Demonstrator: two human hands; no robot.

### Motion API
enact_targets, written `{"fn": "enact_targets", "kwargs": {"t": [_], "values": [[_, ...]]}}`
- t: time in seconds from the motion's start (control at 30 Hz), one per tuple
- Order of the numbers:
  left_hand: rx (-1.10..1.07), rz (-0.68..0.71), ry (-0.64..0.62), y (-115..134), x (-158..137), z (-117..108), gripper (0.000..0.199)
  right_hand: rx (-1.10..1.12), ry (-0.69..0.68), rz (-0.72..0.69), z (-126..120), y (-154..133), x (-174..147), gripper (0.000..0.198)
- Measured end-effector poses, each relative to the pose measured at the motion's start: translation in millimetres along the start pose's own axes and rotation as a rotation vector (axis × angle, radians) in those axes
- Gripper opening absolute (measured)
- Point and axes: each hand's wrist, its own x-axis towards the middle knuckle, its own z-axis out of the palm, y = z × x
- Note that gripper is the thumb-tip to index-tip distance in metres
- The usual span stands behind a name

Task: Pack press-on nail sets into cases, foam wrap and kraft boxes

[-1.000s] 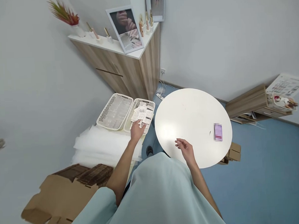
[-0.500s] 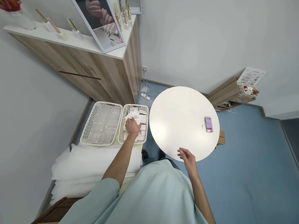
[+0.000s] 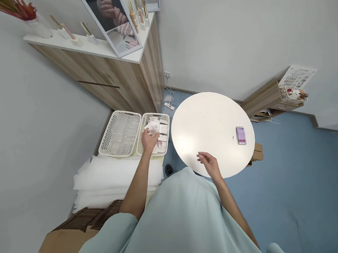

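My left hand (image 3: 149,141) is closed on some small white printed packets (image 3: 152,126) above the right-hand white basket (image 3: 139,147). More such packets (image 3: 163,131) lie in rows inside that basket, partly covered by the hand. My right hand (image 3: 210,165) hovers over the near edge of the round white table (image 3: 205,113), its fingers loosely bent and apart, with nothing seen in them. Beside the first basket stands a second white basket (image 3: 103,148) with clear plastic pieces (image 3: 120,134) in it.
A purple phone-like item (image 3: 241,136) lies on the table's right side. White foam sheets (image 3: 117,170) are stacked below the baskets, near a cardboard box (image 3: 64,245). Behind stands a wooden cabinet (image 3: 121,74) with nail polish bottles and a picture frame (image 3: 114,23). A power strip (image 3: 169,105) lies on the floor.
My left hand has gone from reaching flat onto the packets to gripping some and lifting them slightly. My right hand has moved a little farther over the table. The view has shifted.
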Motion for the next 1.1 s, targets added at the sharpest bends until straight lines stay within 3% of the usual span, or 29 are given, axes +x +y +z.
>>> {"fn": "enact_targets", "kwargs": {"t": [0.1,0.2,0.3,0.4,0.53,0.7,0.9,1.1], "values": [[-0.402,-0.122,-0.161,20,-36,5,0.069,-0.014,-0.084,-0.034,-7,-8,10,0.043],[-0.771,-0.155,-0.532,41,-81,25,0.057,-0.035,-0.146,-0.143,-17,-23,16,0.043],[-0.931,-0.245,-0.779,57,-123,56,0.053,-0.102,-0.148,-0.337,-31,-42,18,0.048],[-0.964,-0.355,-0.897,65,-151,89,0.049,-0.156,-0.110,-0.477,-49,-54,18,0.048],[-0.908,-0.474,-0.959,74,-170,122,0.040,-0.089,-0.047,-0.396,-76,-49,18,0.030],[-0.681,-0.499,-0.948,91,-179,142,0.045,0.103,-0.017,-0.190,-103,-25,18,0.031],[-0.387,-0.199,-0.704,107,-195,148,0.050,0.238,0.167,-0.090,-116,-8,15,0.034],[-0.349,-0.076,-0.674,118,-205,152,0.047,0.395,0.133,-0.037,-125,-9,13,0.035]]}}
